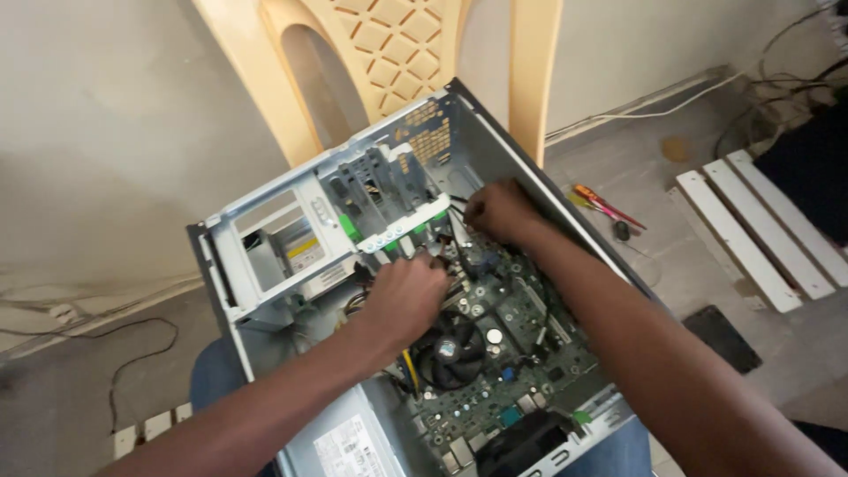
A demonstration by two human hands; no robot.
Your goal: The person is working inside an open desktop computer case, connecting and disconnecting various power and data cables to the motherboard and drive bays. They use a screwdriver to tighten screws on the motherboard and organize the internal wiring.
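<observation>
An open grey desktop computer case (265, 256) lies across my lap with its side panel off. Inside is a green motherboard (521, 353) with a round black cooler fan (452, 352). My left hand (406, 296) is curled over the board just above the fan, beside the drive cage. My right hand (499, 210) reaches in near the expansion slots (380, 181) at the case's far end, fingers bent down onto cables or a part there. What either hand grips is hidden by the fingers.
A beige plastic chair (389, 53) stands just behind the case. On the concrete floor to the right lie screwdrivers with red and yellow handles (605, 205), white slats (751, 238) and a dark flat pad (723, 337). Cables trail along the wall on both sides.
</observation>
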